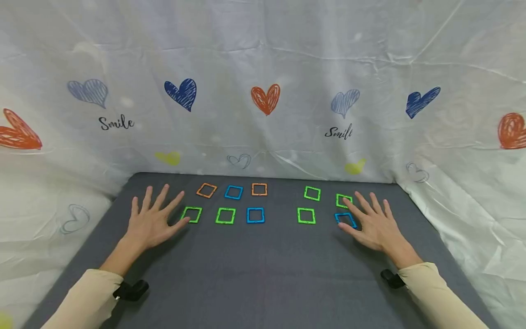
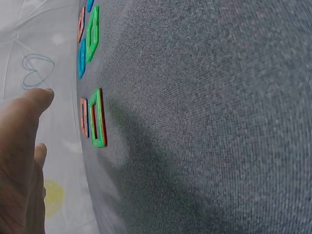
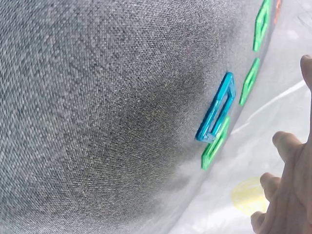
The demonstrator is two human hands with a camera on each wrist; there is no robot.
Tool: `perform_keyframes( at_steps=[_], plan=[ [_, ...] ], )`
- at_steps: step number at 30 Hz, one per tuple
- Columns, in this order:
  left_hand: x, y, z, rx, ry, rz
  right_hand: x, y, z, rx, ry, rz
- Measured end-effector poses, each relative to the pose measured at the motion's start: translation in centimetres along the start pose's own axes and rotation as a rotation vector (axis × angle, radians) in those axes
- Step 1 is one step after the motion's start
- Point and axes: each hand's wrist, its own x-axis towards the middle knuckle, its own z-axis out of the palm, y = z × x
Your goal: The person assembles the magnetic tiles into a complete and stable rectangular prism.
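My left hand [image 1: 149, 224] is spread above the table's left side, holding nothing. Its thumb overlaps a green square frame [image 1: 191, 214] in the head view; the left wrist view shows that green square frame [image 2: 97, 119] flat on the cloth, apart from the hand. On the other side my right hand [image 1: 376, 226] hovers with fingers spread and holds nothing. Nearest to it lie a blue square frame [image 1: 345, 220] and a green square frame [image 1: 343, 201], each partly covered by its fingers. In the right wrist view the blue square frame [image 3: 216, 108] lies in front of the green one [image 3: 214, 146].
To the left of the middle lie orange [image 1: 206, 190], blue [image 1: 234, 192] and orange [image 1: 259, 189] square frames, with green [image 1: 225, 215] and blue [image 1: 255, 215] ones nearer. Two green frames [image 1: 312, 193] [image 1: 306, 215] lie right of the middle. A heart-printed curtain [image 1: 263, 55] borders the grey table [image 1: 255, 274].
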Motion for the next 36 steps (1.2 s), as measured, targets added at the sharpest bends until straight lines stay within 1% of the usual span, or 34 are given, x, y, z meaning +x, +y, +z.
perform_keyframes(
  at_steps=[7, 12, 16, 19, 22, 25, 27, 29, 33, 36],
  plan=[
    [-0.1, -0.1, -0.2, -0.016, -0.011, -0.012, 0.0, 0.1, -0.2, 0.002, -0.008, -0.003],
    [-0.1, 0.1, -0.2, -0.026, -0.001, -0.001, 0.1, -0.1, -0.5, -0.002, -0.014, -0.004],
    [-0.3, 0.5, -0.3, -0.038, 0.013, 0.007, 0.2, -0.3, -0.7, 0.013, -0.013, -0.017],
    [-0.3, 0.8, -0.3, -0.044, 0.018, 0.01, 0.3, -0.5, -1.0, 0.052, -0.008, -0.039],
    [0.0, 1.2, -0.3, -0.073, 0.036, 0.022, 0.5, -0.5, -1.3, 0.153, 0.03, -0.096],
    [0.5, 1.8, -0.1, -0.132, 0.066, 0.05, 0.9, -0.5, -1.2, 0.308, 0.067, -0.168],
    [0.8, 2.1, 0.1, -0.194, 0.08, 0.064, 1.3, -0.5, -0.9, 0.4, 0.062, -0.196],
    [1.2, 2.4, 0.2, -0.271, 0.081, 0.074, 1.6, -0.6, -0.6, 0.483, 0.044, -0.198],
    [2.2, 3.2, 0.6, -0.442, 0.066, 0.101, 2.3, -0.5, 0.1, 0.583, 0.028, -0.172],
    [3.0, 4.0, 1.0, -0.53, 0.061, 0.139, 2.6, -0.5, 0.8, 0.639, 0.031, -0.163]
  ],
)
